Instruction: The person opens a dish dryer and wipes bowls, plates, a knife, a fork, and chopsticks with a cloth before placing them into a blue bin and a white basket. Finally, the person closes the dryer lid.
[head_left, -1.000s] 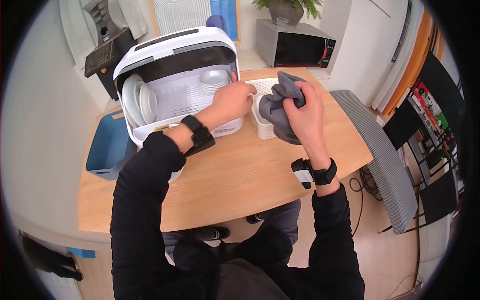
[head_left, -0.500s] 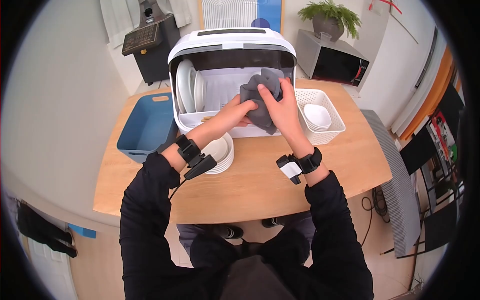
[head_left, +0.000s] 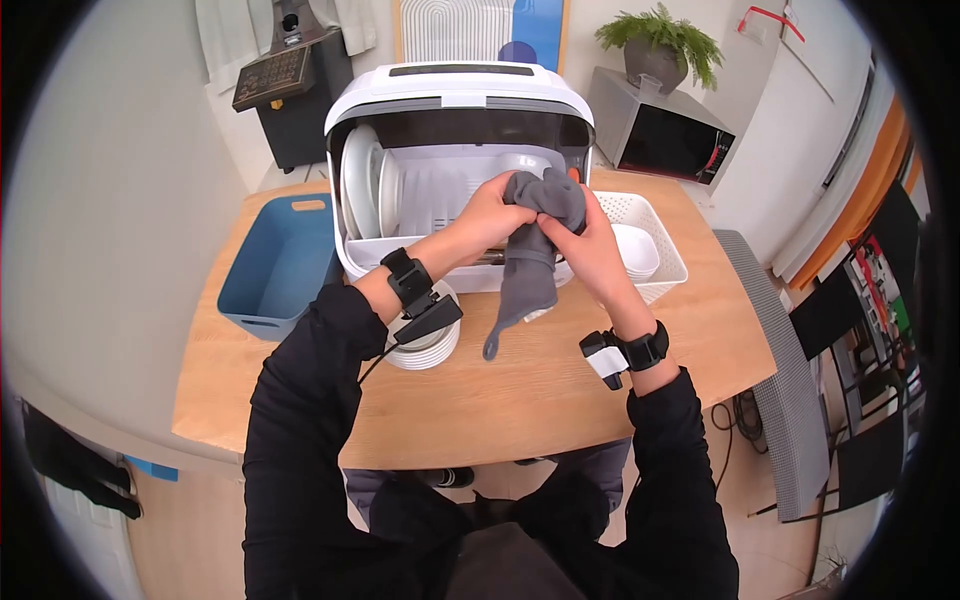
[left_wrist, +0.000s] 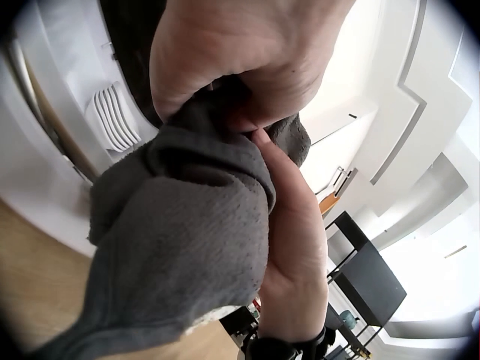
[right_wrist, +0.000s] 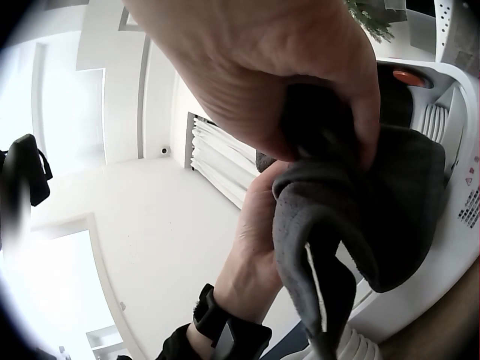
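In the head view, a dark grey towel [head_left: 530,270] is bunched at the top between both hands, in front of a white dish rack [head_left: 460,78]. Its lower end hangs over the table and tapers to a loop. My left hand [head_left: 490,215] pinches the bunched part from the left. From the other side my right hand [head_left: 590,245] grips it, thumb toward the left thumb. The left wrist view shows the towel [left_wrist: 195,240] draping below the fingers, with a pale strip at its lower edge. Folds hide some of the fingertips.
White plates [head_left: 360,185] stand upright inside the rack, left, and bowls [head_left: 525,161] sit at its right. A blue bin [head_left: 275,260] is left of it; a white basket [head_left: 668,270] with stacked bowls [head_left: 635,252] is right. Stacked dishes [head_left: 425,350] stand near the left forearm.
The right hand has brought the towel left from over the white basket. The left hand, earlier by the basket, has joined it on the towel. The towel's lower end now hangs down.
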